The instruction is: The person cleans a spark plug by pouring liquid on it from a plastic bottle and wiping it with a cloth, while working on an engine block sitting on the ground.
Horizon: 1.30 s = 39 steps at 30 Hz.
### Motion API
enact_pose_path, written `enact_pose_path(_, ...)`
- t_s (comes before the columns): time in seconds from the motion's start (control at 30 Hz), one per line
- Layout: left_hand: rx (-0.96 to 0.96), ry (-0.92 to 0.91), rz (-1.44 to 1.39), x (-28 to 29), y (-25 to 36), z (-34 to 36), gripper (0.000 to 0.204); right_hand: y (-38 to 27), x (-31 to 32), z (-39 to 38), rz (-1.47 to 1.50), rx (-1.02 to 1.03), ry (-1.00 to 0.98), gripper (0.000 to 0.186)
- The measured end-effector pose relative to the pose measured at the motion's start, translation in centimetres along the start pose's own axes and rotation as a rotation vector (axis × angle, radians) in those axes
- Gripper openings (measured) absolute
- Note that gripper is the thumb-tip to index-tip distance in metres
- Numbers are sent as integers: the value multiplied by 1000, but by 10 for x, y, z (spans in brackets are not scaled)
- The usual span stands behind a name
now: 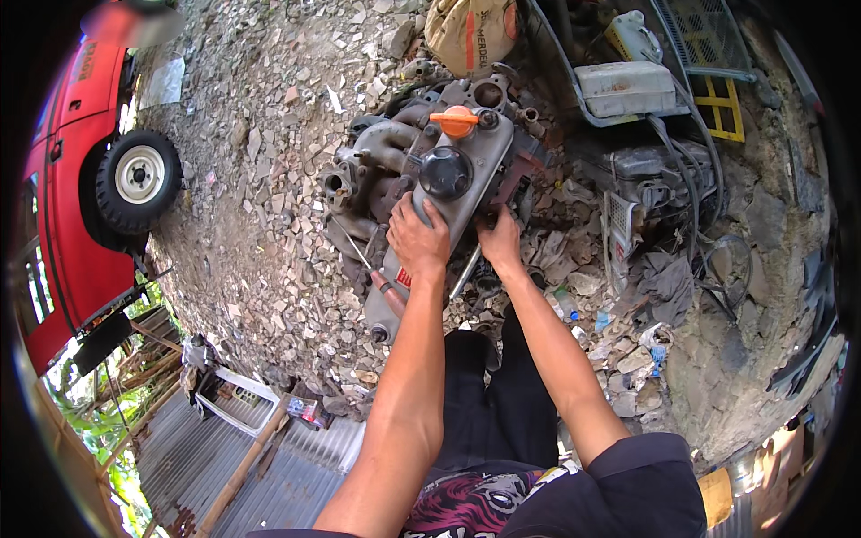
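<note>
- Cover point(459, 221): grey, long, lying over the engine point(384, 148) from far right to near left. Its middle is hidden by the left hand and forearm; its fastening cannot be made out.
- Left hand point(420, 238): rests on the cover, just near of the black dome point(446, 172). Thumb spread from the bent fingers, which lie toward the left edge. Whether they pinch the cover cannot be told.
- Right hand point(500, 238): beside the right edge of the cover, fingers bent. Fingertips are lost in shadow; cannot tell what they pinch, if anything.
- Bar point(465, 274): silver, emerging near of the right hand. Its far end is hidden; a grip on it cannot be confirmed.
- Screwdriver point(387, 291): at the left edge of the cover, shaft pointing far left. The handle's near end passes behind the left forearm.
- Orange cap point(455, 121): at the cover's far end, beyond all visible fingers.
- Engine underside: indistinct among the rubble point(269, 206).
- Sack point(469, 38): far side, cut off by the edge of view.
</note>
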<state>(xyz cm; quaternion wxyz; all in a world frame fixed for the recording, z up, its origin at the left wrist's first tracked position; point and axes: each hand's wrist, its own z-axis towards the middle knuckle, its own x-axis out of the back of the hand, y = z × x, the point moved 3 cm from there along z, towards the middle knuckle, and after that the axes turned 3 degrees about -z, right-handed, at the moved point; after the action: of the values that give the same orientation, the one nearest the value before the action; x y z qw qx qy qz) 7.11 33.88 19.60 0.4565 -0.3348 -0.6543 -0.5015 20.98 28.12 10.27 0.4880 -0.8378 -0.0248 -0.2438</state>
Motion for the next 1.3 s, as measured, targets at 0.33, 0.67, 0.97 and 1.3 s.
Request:
enact_pose_path(0.33, -11, 16, -6, -1, 2, -1, 45, 0, 4, -1, -76, -9, -40, 37)
enact_pose_path(0.67, -25, 23, -4, 1, 2, -1, 45, -1, 5, -12, -324, -11, -155, 42)
enact_pose_path(0.97, -25, 15, -2, -1, 0, -1, 45, 2, 3, -16, -201, 64, -65, 32)
enact_pose_path(1.3, -36, 30, -13, 1, 4, -2, 43, 0, 10, -18, -228, 30, 27, 38)
